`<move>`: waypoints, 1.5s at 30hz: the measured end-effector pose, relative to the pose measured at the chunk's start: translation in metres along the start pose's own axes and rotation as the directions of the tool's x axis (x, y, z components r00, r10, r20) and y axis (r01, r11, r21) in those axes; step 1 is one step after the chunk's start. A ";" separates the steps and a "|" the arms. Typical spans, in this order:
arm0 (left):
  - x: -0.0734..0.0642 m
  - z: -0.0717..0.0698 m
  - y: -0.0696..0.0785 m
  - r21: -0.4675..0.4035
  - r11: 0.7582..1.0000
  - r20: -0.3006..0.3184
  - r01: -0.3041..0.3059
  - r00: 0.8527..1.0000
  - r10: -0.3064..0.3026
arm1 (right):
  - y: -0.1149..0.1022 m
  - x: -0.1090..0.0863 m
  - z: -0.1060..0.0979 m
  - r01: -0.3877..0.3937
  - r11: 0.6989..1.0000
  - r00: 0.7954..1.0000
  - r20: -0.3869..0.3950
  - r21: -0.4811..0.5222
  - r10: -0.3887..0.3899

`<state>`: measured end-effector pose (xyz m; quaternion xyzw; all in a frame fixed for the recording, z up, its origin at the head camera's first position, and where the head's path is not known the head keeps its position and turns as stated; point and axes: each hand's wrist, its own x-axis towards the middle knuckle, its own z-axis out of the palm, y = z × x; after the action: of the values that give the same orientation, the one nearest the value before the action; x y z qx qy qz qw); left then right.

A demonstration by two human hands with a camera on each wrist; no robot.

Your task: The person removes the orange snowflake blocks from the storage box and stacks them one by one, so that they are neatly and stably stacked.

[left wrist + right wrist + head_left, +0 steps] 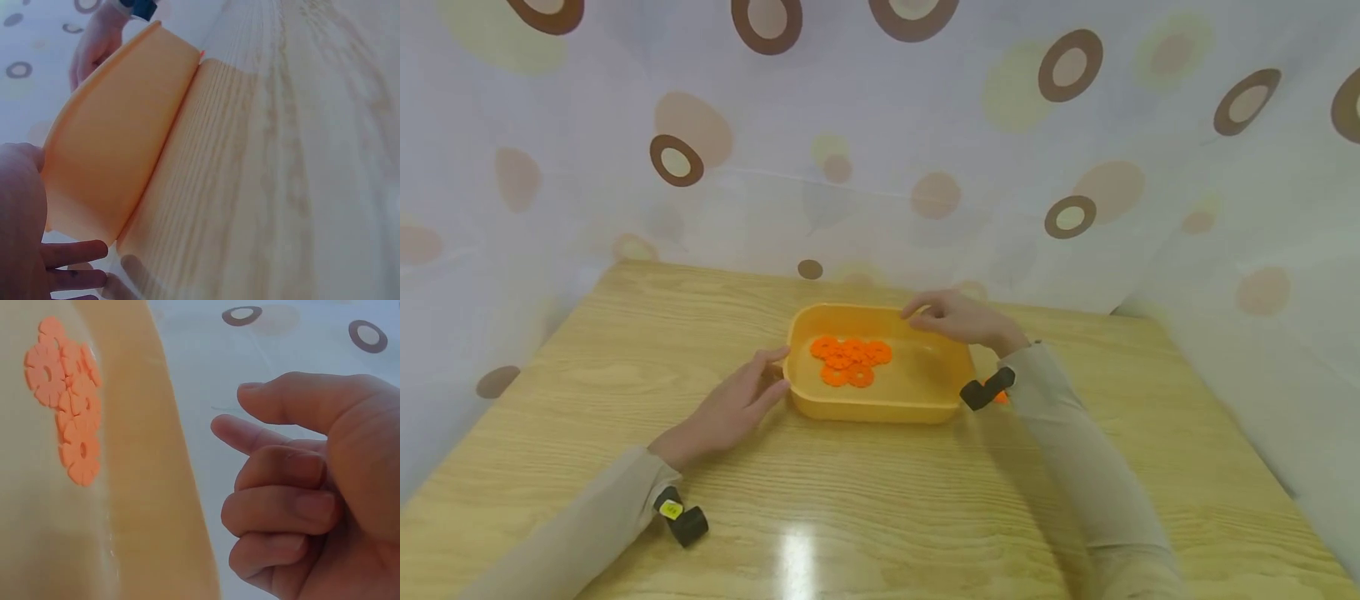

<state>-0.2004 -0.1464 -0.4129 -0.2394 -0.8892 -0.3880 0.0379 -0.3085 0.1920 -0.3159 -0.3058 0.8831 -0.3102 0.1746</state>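
A yellow-orange plastic tray (865, 410) lies on the table, with several orange notched discs (859, 373) in its left half. At the tray's left end is my left hand (730, 408); the left wrist view shows its thumb by the rim and its fingers (75, 253) straight beside the end wall. My right hand (958, 317) hovers over the far right rim with nothing in its grasp. In the right wrist view its index finger points outward, apart from the thumb, while the other fingers (275, 503) are curled.
Another orange piece (1002, 397) shows on the table to the right of the tray, mostly hidden by my right wrist. The wooden table (880, 500) meets a patterned curtain (880, 217) at the back and on both sides.
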 end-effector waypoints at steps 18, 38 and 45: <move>-0.005 0.009 -0.005 -0.003 1.000 0.018 0.026 0.999 -0.026 | 0.004 0.023 0.023 0.004 1.000 0.979 0.202 0.018 -0.008; -0.003 0.005 -0.003 0.005 1.000 0.011 0.023 1.000 -0.023 | 0.013 0.044 0.035 0.044 0.999 0.966 0.256 0.014 -0.046; 0.000 0.000 0.000 0.011 1.000 0.002 0.020 1.000 -0.020 | 0.008 0.048 0.034 0.072 0.988 0.979 0.198 -0.133 -0.045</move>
<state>-0.2006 -0.1463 -0.4135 -0.2306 -0.8937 -0.3834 0.0346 -0.3308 0.1503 -0.3523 -0.3719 0.8720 -0.2213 0.2289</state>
